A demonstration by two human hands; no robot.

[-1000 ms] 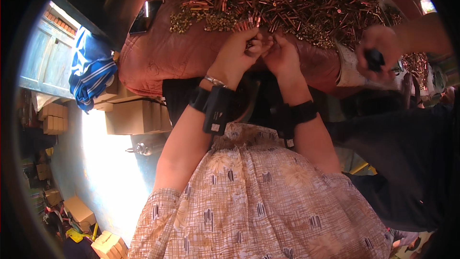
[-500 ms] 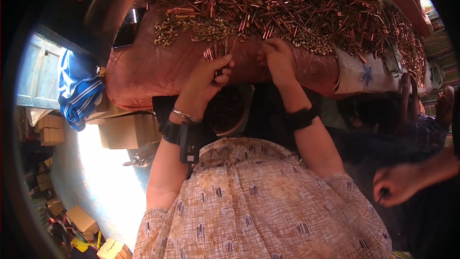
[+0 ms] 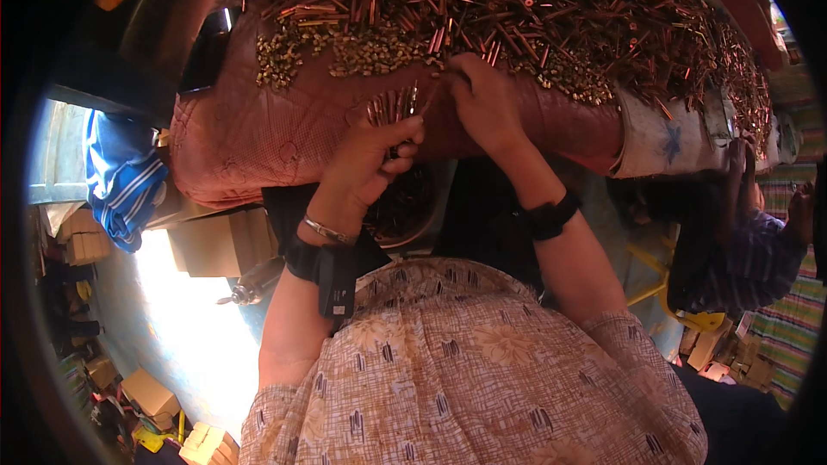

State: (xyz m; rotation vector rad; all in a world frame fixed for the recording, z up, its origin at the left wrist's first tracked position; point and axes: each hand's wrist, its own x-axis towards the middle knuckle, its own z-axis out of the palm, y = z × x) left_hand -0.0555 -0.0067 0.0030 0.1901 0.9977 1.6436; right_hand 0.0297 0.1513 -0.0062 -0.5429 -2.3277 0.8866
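L hand [image 3: 366, 155] is wrapped snug round a bunch of thin coppery tubes [image 3: 392, 108], ends poking up past the thumb, in front of the red padded cover [image 3: 233, 142]. R hand [image 3: 485, 103] is at the near edge of a big pile of similar tubes [image 3: 560, 0], fingers bent, partly curled; can't tell if they've got anything. Small gold bits [image 3: 375, 53] lie along that edge, both sides of R hand. Blue cloth w/ white stripes [image 3: 125, 172] hangs off to the L, nr. a cardboard box [image 3: 211, 244].
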